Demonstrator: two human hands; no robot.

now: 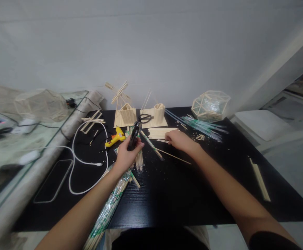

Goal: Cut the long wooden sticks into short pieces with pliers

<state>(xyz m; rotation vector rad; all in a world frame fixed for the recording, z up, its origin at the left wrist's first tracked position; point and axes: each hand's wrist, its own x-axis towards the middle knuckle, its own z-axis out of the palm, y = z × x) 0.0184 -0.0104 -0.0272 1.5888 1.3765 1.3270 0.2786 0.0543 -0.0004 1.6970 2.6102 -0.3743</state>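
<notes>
My left hand [127, 152] is closed around a black cutter or pliers [134, 135], held upright over a bundle of bamboo sticks [139, 158] on the black table [182, 194]. My right hand [179, 140] rests palm down with fingers curled on a thin bamboo stick [173, 156], just below a row of cut short sticks [160, 132]. A wrapped chopstick [151, 144] lies between the two hands.
A yellow glue gun [115, 136] and white cable [75, 156] lie left. Stick models [125, 113], black scissors [145, 118], a geodesic frame [210, 105] and clear wrappers [203, 125] sit behind. A phone [53, 180] lies left; packed chopsticks [110, 205] run along my left arm. Loose stick [260, 180] at right.
</notes>
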